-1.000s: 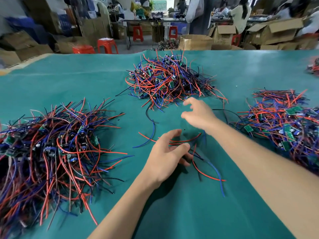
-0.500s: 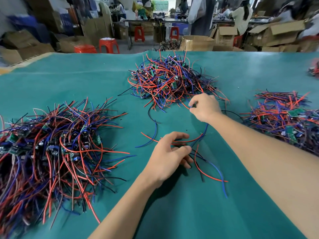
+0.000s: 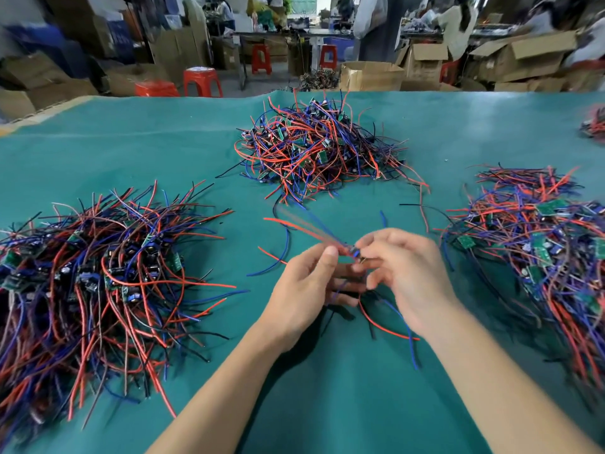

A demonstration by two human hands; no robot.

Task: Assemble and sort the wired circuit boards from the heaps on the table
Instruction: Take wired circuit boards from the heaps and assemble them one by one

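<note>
Both hands meet above the green worktop [image 3: 327, 404]: the left hand [image 3: 306, 290] and right hand [image 3: 404, 273] each have a curled grip pinching one small wired board [image 3: 355, 252], its blurred red and blue leads trailing up-left. Three wire heaps sit left [image 3: 98, 273], ahead [image 3: 314, 149] and right [image 3: 540, 240].

A: What is cut off?
B: The left heap [image 3: 88, 273] by the left edge, the right heap [image 3: 540, 257] by the right edge, and a 4th heap [image 3: 594, 126] at the far right.

A: What is blurred?
B: The small part [image 3: 355, 252] between the left hand [image 3: 307, 283] and right hand [image 3: 406, 273], its trailing wires [image 3: 304, 229], and the background people.
</note>
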